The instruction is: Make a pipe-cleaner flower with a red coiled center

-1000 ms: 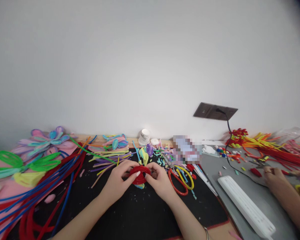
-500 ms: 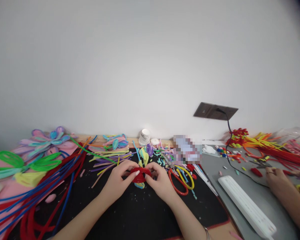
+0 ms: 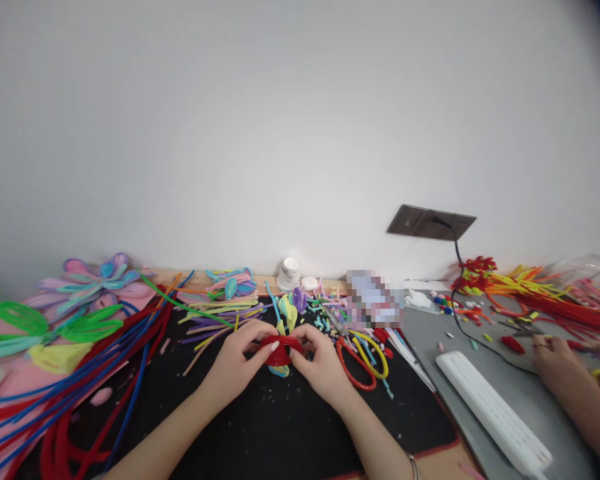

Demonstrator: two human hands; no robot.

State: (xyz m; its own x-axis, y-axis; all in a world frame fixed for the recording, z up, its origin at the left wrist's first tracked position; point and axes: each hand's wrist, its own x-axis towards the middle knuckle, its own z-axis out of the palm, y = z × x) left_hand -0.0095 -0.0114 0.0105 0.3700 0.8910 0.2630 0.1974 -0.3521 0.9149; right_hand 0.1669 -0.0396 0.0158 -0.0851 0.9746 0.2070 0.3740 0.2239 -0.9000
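Both forearms enter from the lower edge, which cuts them off: the left between 7 and 8 o'clock of the red piece (image 3: 279,357), the right between 4 and 5. Over the black mat (image 3: 260,433), the left hand (image 3: 243,353) and right hand (image 3: 320,353) pinch its 9 and 3 o'clock sides, thumbs facing the wearer. The remaining fingers are largely hidden. Farther out, at 2 o'clock, a pixelated object (image 3: 373,297) is unreadable.

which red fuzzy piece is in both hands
The rounded red fuzzy piece pinched between left hand and right hand over the black mat; the small red oval piece on the grey table and long red fuzzy stems lie elsewhere.
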